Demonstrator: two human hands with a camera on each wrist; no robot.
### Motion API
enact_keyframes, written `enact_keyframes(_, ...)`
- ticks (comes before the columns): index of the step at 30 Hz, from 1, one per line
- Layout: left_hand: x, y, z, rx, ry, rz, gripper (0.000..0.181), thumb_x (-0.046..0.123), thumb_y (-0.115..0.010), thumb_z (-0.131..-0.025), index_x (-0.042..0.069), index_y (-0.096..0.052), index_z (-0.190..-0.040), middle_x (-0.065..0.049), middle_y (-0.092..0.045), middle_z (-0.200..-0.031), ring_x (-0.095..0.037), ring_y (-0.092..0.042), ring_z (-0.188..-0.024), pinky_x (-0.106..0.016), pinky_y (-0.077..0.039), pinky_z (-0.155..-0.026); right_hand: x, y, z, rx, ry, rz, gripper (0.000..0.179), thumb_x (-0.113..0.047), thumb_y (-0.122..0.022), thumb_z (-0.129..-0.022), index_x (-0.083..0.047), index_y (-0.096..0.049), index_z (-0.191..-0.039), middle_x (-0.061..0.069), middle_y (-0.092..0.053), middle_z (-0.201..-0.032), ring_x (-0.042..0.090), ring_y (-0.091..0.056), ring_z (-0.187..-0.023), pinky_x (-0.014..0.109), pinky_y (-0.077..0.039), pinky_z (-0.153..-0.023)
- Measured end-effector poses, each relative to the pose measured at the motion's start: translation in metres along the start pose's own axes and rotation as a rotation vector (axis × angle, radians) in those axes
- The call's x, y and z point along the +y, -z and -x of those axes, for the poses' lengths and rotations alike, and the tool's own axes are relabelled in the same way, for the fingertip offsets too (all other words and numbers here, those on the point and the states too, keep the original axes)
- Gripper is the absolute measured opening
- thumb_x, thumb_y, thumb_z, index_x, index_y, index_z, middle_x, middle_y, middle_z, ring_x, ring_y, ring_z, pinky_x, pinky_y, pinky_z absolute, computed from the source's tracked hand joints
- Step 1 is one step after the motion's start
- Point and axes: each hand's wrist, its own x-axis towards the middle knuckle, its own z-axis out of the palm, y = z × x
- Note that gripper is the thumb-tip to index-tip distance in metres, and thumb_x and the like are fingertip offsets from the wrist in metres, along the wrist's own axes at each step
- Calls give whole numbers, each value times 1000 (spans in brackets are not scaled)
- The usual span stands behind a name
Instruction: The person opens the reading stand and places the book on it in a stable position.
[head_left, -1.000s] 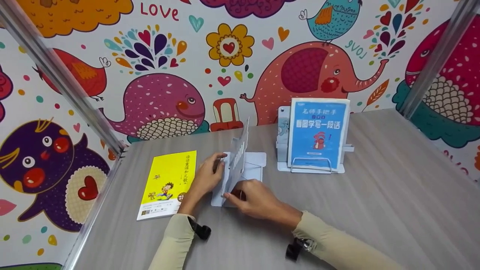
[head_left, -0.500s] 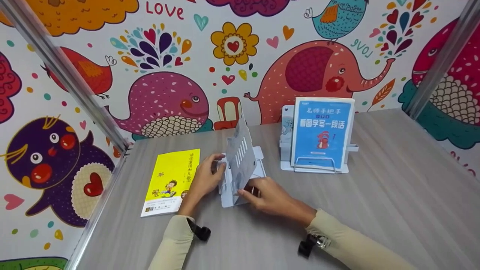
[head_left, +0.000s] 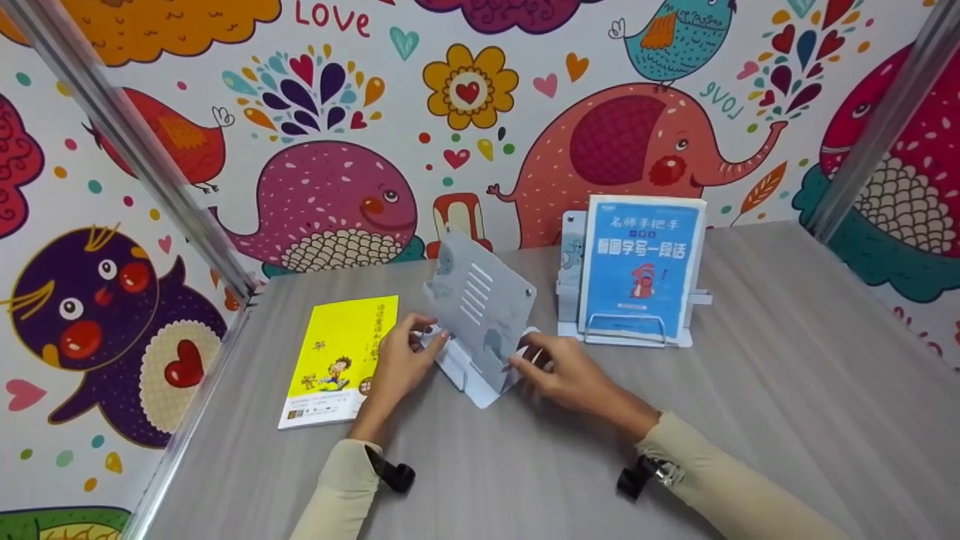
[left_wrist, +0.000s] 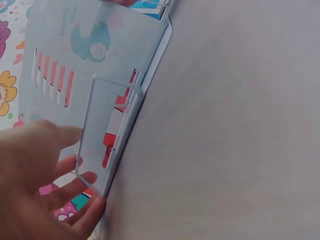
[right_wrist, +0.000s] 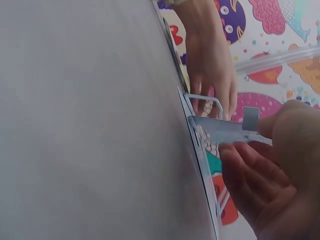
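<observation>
I have a pale blue folding book stand [head_left: 480,315] raised on the table [head_left: 750,420], its slotted back panel tilted up. My left hand [head_left: 397,360] pinches the stand's edge at 9 o'clock; my right hand [head_left: 562,371] pinches its lower corner at 3 o'clock. A yellow book [head_left: 337,360] lies flat at 9 o'clock of my left hand. At 2 o'clock, a second stand [head_left: 570,300] props a blue book [head_left: 641,262] upright.
</observation>
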Motion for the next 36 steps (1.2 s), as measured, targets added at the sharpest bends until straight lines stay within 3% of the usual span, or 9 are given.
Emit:
enact_keyframes(5,-2,2,8,37,-24,-7,29,24,-77,-102,11,-74,-128,-8,-77,-120,-26,-70,-106,-45,-60,-102,9,9,-3,86,-86,-70,24,-24,-74,-105,-11,-76,-125,4,-80,-103,25,-75,-76,28,-63,-64)
enact_keyframes(13,-7,4,16,70,-8,11,20,16,-75,-103,15,-79,-123,-4,-80,-116,-20,-71,-103,-40,-61,-101,19,13,-6,172,-200,-146,19,-29,-79,-101,-12,-71,-104,15,-75,-89,26,-74,-64,33,-62,-56)
enact_keyframes(19,-10,3,15,76,-14,30,19,12,-74,-103,16,-81,-121,-3,-81,-115,-19,-71,-102,-29,-57,-96,12,8,0,164,-117,-131,22,-32,-78,-101,-14,-70,-92,16,-72,-75,27,-68,-54,31,-57,-48)
enact_keyframes(24,-11,4,15,82,-28,42,19,11,-73,-104,14,-82,-121,-4,-81,-114,-19,-71,-100,-19,-53,-91,-3,-8,3,86,-10,-58,19,-31,-77,-103,-12,-82,-101,7,-74,-72,17,-68,-54,27,-56,-50)
enact_keyframes(29,-10,5,16,84,-30,47,19,11,-73,-104,14,-82,-120,-5,-82,-113,-19,-71,-99,-16,-52,-89,-11,-28,-3,-65,-24,16,21,-24,-77,-102,-9,-83,-116,3,-79,-80,5,-67,-57,21,-57,-55)
enact_keyframes(36,-8,4,14,94,-11,42,19,13,-74,-104,14,-82,-120,-4,-82,-114,-19,-72,-101,-19,-53,-91,-9,-36,-12,-22,-47,87,11,-18,-80,-99,-11,-84,-106,0,-81,-92,5,-67,-73,20,-56,-64)
